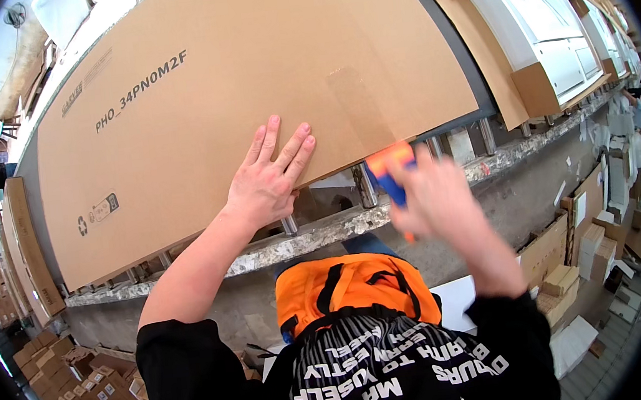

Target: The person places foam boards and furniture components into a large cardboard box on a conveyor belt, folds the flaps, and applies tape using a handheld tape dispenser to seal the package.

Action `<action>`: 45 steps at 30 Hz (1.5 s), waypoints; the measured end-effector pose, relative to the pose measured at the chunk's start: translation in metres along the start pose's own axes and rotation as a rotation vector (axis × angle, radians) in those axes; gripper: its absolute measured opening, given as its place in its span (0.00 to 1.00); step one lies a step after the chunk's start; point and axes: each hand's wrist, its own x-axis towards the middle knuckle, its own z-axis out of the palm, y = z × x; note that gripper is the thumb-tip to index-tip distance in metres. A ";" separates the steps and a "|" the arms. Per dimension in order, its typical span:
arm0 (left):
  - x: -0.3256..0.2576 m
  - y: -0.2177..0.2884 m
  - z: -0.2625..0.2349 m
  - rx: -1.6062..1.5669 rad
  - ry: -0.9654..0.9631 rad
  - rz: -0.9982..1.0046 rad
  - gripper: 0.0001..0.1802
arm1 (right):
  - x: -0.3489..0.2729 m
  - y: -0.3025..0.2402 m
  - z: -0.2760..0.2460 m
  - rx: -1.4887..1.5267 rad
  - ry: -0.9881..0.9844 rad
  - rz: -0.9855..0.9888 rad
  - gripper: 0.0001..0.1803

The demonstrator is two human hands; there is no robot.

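The left hand (266,180) lies flat, fingers spread, on the large cardboard box (247,76) near its front edge; the blurred right hand (438,202) seemingly grips an orange-and-blue tool (390,166).

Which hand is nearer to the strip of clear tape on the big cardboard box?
Left. The left hand lies flat on the box, just left of the tape. The right hand, blurred, holds an orange-and-blue tool below the box edge.
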 end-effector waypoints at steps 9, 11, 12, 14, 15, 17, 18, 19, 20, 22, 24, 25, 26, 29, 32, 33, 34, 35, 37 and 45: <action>-0.007 -0.011 0.010 -0.004 0.121 0.026 0.53 | 0.042 -0.041 0.094 -0.231 -0.015 0.194 0.11; -0.047 -0.024 -0.003 -0.014 0.029 -0.141 0.57 | 0.014 -0.049 0.095 -0.157 0.032 0.356 0.23; -0.083 -0.041 -0.004 -0.007 -0.034 -0.238 0.60 | -0.007 -0.055 0.089 -0.160 -0.025 0.463 0.26; -0.174 -0.101 -0.007 0.133 -0.069 -0.178 0.63 | -0.053 -0.060 0.094 0.022 0.135 0.522 0.25; -0.197 -0.118 -0.006 0.192 -0.093 -0.123 0.62 | -0.068 -0.074 0.089 -0.004 0.198 0.507 0.26; -0.230 -0.141 -0.006 0.299 -0.196 0.027 0.59 | -0.063 -0.115 0.055 0.111 0.244 0.426 0.27; -0.233 -0.147 -0.008 0.293 -0.144 0.071 0.54 | -0.045 -0.140 0.039 0.120 0.405 0.288 0.26; -0.237 -0.152 -0.008 0.263 -0.086 0.071 0.53 | -0.023 -0.172 0.020 0.123 0.570 0.153 0.26; -0.244 -0.156 -0.005 0.234 -0.037 0.063 0.53 | 0.004 -0.201 0.000 0.091 0.605 0.062 0.27; -0.252 -0.160 0.004 0.190 0.039 0.077 0.52 | 0.063 -0.253 -0.031 0.050 0.547 -0.032 0.26; -0.241 -0.159 0.008 0.182 0.127 0.109 0.51 | 0.109 -0.280 -0.048 -0.001 0.303 0.061 0.22; -0.236 -0.158 0.010 0.176 0.157 0.125 0.51 | 0.129 -0.289 -0.053 -0.032 0.139 0.162 0.21; -0.237 -0.160 0.015 0.170 0.179 0.119 0.51 | 0.144 -0.298 -0.052 -0.063 -0.032 0.242 0.20; -0.256 -0.166 0.026 0.126 0.235 0.056 0.47 | 0.112 -0.299 0.005 -0.004 -0.053 0.045 0.20; -0.264 -0.164 0.029 0.073 0.298 0.040 0.44 | 0.022 -0.285 0.078 -0.220 -0.229 0.047 0.31; -0.261 -0.163 0.028 0.075 0.314 0.043 0.44 | 0.014 -0.284 0.105 -0.199 -0.269 0.104 0.33; -0.260 -0.163 0.027 0.077 0.312 0.055 0.44 | 0.026 -0.286 0.129 -0.193 -0.123 0.136 0.28; -0.261 -0.163 0.024 0.087 0.311 0.072 0.43 | 0.041 -0.294 0.142 -0.182 0.032 0.173 0.23; -0.267 -0.167 0.026 0.099 0.302 0.059 0.43 | 0.070 -0.326 0.125 -0.264 -0.137 0.189 0.20; -0.302 -0.179 0.022 0.057 0.247 -0.040 0.48 | 0.035 -0.346 0.157 -0.276 -0.134 0.273 0.24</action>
